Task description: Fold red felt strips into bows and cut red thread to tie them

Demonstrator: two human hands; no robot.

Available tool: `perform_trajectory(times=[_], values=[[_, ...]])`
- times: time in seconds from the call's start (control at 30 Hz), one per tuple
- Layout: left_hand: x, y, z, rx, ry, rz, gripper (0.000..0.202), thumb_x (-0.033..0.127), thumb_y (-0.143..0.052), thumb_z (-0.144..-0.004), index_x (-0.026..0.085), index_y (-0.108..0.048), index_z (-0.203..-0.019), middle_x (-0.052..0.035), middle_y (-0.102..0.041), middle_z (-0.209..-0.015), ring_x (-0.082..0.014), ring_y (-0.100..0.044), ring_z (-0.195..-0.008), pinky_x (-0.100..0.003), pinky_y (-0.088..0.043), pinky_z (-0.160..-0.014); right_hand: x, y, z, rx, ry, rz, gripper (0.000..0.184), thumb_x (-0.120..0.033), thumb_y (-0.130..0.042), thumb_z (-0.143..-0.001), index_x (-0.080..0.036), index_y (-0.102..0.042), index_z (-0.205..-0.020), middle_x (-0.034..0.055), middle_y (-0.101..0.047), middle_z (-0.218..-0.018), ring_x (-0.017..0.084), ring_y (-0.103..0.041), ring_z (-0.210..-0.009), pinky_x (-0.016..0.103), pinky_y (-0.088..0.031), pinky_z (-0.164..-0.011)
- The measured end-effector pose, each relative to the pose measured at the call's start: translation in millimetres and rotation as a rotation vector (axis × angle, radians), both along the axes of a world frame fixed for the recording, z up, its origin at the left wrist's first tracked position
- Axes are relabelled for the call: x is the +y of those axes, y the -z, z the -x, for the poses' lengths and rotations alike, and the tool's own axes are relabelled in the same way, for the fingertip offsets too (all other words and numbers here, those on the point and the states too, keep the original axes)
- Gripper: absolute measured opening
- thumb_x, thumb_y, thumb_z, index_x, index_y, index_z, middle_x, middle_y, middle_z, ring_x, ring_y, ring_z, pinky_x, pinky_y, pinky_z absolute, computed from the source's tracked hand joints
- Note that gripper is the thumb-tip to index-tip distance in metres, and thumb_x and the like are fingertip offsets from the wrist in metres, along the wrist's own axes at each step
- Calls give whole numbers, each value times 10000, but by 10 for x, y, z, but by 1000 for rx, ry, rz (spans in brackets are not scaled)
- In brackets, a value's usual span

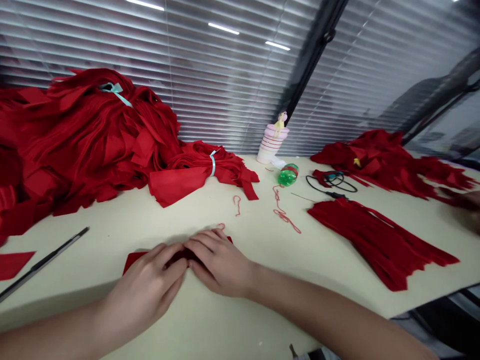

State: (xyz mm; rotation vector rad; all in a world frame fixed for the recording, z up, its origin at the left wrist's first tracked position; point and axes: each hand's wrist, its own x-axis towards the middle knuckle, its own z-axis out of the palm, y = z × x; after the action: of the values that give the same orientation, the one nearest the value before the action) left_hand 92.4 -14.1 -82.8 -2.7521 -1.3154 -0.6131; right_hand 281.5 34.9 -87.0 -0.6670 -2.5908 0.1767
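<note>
Red cloth [132, 260] is pinched in the grip of our left hand [152, 279] and right hand [222, 262]; uneven pressure could skew it.

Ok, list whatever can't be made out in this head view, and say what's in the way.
- Middle of the red strip: hidden by the left hand and right hand.
- Stick: near end cut off by the left edge.
- Big red pile: also cut off at left.
- Another person's hand, apparently: blurred, cut off by the right edge.
</note>
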Motion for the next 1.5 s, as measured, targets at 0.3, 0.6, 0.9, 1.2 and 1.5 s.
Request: perform_trajectory(times=[0.3, 0.6, 0.9, 1.2, 1.5], values=[[-10, -41, -31, 138, 78, -295, 318, 3, -327, -787, 116, -623, -803, -108, -620, -894, -206, -580, -880, -337, -495, -789, 15, 55, -2, -3, 21, -53, 304, -265, -390, -882, -107, -579, -1059, 107, -565, -1001, 219, -470, -944, 397, -369, -860], [-24, -42, -42, 208, 82, -378, 357, -2, -315, -803, 115, -649, -849, -94, -637, -852, -213, -578, -900, -341, -488, -787, 8, 36, 0, 46, 36, -41, 293, -265, -408, -867, -104, -600, -1019, 107, -541, -972, 208, -463, -892, 387, -386, -844], [2, -41, -29, 176, 48, -259, 300, 84, -345, -852, 135, -641, -850, -103, -625, -926, -207, -574, -857, -345, -500, -738, 7, 42, 3, 48, 25, -42, 312, -265, -401, -867, -95, -594, -1045, 110, -548, -969, 214, -467, -905, 400, -386, -854], [0, -45, -24, 130, 46, -204, 284, 54, -359, -815, 135, -628, -853, -96, -608, -928, -196, -566, -858, -339, -508, -747, -20, 28, 8, 4, 41, -23, 311, -267, -398, -878, -92, -594, -1045, 113, -545, -965, 220, -459, -926, 403, -385, -856], [-91, -113, -70, 187, 102, -300, 321, -2, -336, -770, 138, -615, -841, -83, -632, -890, -201, -572, -914, -336, -463, -834, -92, 3, -5, 9, 25, 10, 303, -270, -428, -870, -97, -602, -1047, 103, -546, -969, 216, -460, -938, 388, -377, -859]])
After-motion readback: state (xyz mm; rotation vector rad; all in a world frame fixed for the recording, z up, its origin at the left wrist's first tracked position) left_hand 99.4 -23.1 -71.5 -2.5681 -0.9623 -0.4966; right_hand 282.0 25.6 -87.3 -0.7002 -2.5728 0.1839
